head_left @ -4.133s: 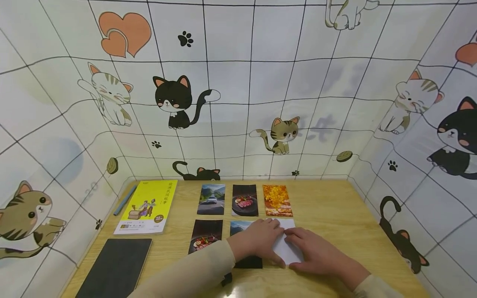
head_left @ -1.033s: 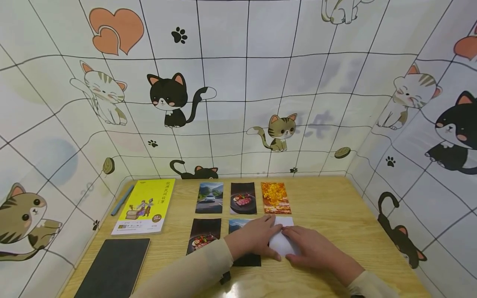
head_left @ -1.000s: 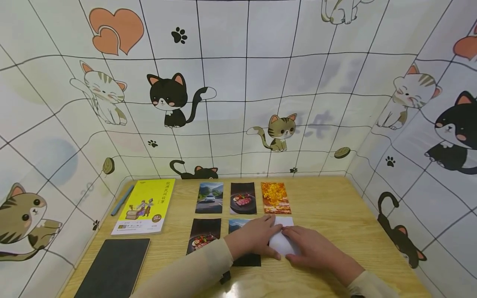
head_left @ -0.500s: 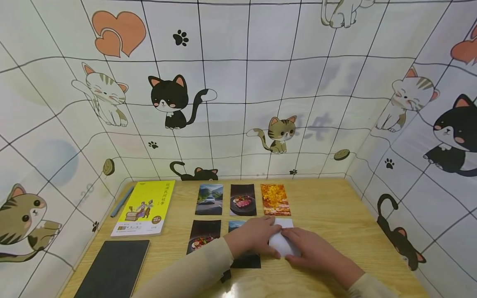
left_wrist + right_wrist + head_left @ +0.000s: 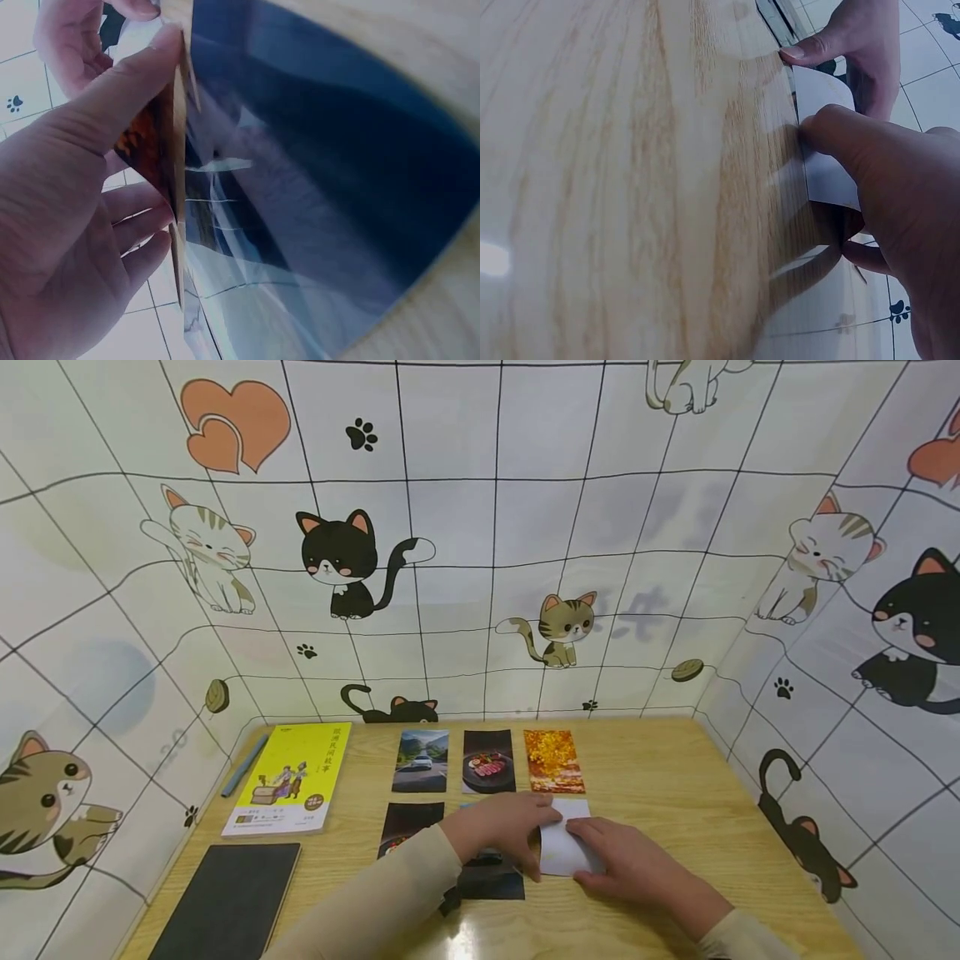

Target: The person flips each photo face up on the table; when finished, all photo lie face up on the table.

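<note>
A white-backed card (image 5: 562,852) lies at the right of the front row, bowed upward in the right wrist view. There my right hand (image 5: 922,180) pinches it, thumb on the near edge and a fingertip by its side; the underside shows dark reddish. My left hand (image 5: 498,827) reaches over a landscape photo card (image 5: 491,885). Its fingertips are by the white card's far left, and the thumb rests beside the left edge. Close up in the left wrist view, the landscape card (image 5: 337,150) is glossy, and the left fingers (image 5: 146,255) are loosely bent.
The back row has a car photo (image 5: 420,760), a steak photo (image 5: 487,762) and an autumn-tree photo (image 5: 553,762). Another steak photo (image 5: 405,822) is partly covered by my sleeve. A yellow book (image 5: 292,777), blue pen (image 5: 245,766) and black notebook (image 5: 228,897) lie left.
My left hand has shifted slightly left off the white card, and its thumb has come away from the card's middle. The right hand stays in place.
</note>
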Demonstrator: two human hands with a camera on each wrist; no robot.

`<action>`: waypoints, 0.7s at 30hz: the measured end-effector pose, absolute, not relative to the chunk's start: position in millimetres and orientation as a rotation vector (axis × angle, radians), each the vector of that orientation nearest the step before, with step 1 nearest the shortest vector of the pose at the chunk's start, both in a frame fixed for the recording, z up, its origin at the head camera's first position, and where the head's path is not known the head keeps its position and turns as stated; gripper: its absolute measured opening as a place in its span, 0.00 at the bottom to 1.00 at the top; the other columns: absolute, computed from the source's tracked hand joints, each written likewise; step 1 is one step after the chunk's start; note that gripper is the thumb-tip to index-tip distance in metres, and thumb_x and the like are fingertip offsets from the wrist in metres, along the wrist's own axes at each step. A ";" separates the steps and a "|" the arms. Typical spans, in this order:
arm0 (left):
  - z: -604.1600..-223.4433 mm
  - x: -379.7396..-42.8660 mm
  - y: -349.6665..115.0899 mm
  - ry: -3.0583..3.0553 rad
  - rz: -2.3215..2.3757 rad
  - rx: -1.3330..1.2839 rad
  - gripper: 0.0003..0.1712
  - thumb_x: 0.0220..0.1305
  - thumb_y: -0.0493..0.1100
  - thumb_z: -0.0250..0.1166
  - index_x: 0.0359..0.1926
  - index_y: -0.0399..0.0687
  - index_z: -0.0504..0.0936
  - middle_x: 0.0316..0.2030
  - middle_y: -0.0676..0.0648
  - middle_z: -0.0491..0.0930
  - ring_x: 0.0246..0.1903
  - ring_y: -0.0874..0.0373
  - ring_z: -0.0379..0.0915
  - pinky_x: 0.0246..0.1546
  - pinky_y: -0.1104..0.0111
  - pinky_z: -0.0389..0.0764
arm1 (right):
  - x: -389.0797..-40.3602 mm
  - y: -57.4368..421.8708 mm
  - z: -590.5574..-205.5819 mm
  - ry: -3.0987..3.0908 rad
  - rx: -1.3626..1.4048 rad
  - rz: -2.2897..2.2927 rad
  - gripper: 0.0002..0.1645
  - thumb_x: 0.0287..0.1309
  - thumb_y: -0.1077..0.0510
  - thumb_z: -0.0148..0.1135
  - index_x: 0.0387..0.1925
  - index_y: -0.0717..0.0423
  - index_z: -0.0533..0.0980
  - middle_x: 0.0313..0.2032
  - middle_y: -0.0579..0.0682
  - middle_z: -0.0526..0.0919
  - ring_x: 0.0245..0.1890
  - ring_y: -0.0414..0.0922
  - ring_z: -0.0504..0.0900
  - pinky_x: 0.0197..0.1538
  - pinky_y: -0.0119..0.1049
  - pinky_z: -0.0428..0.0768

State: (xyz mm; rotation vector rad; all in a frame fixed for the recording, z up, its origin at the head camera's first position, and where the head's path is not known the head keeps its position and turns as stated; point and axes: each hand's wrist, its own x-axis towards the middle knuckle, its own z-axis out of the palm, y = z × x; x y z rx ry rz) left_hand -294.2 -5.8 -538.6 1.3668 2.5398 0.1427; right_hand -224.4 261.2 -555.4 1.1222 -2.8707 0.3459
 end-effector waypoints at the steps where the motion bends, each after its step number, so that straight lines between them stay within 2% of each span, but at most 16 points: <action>1: -536.8 -294.1 -5.9 2.534 0.141 1.363 0.58 0.56 0.71 0.83 0.82 0.59 0.72 0.82 0.51 0.65 0.80 0.56 0.62 0.75 0.65 0.70 | -224.8 261.3 -555.9 -2.869 1.122 0.344 0.41 0.66 0.36 0.78 0.70 0.52 0.76 0.61 0.50 0.86 0.55 0.44 0.86 0.52 0.48 0.89; 6: -531.9 -293.1 -6.2 2.512 0.159 1.339 0.58 0.56 0.69 0.85 0.82 0.59 0.72 0.83 0.52 0.65 0.81 0.55 0.62 0.75 0.64 0.71 | -226.2 261.5 -557.4 -2.876 1.121 0.348 0.40 0.66 0.37 0.78 0.70 0.52 0.76 0.60 0.49 0.86 0.54 0.43 0.86 0.51 0.48 0.89; 11: -534.8 -293.4 -6.0 2.505 0.176 1.342 0.59 0.55 0.72 0.84 0.83 0.59 0.72 0.84 0.51 0.63 0.82 0.55 0.59 0.76 0.64 0.68 | -225.1 262.1 -556.1 -2.890 1.124 0.356 0.41 0.68 0.34 0.76 0.71 0.51 0.76 0.61 0.49 0.85 0.55 0.44 0.86 0.52 0.48 0.89; 16: -535.4 -293.8 -5.5 2.502 0.169 1.316 0.62 0.53 0.76 0.82 0.83 0.60 0.71 0.85 0.50 0.62 0.83 0.56 0.57 0.78 0.63 0.66 | -223.5 263.4 -554.2 -2.951 1.112 0.353 0.45 0.69 0.28 0.71 0.74 0.50 0.75 0.66 0.49 0.83 0.62 0.47 0.84 0.60 0.51 0.87; 21: -533.1 -293.0 -5.6 2.485 0.170 1.257 0.64 0.52 0.81 0.79 0.84 0.62 0.69 0.87 0.50 0.57 0.84 0.57 0.53 0.80 0.62 0.64 | -222.5 265.1 -554.5 -2.980 1.117 0.362 0.52 0.65 0.22 0.70 0.75 0.51 0.76 0.71 0.48 0.81 0.69 0.50 0.81 0.67 0.54 0.82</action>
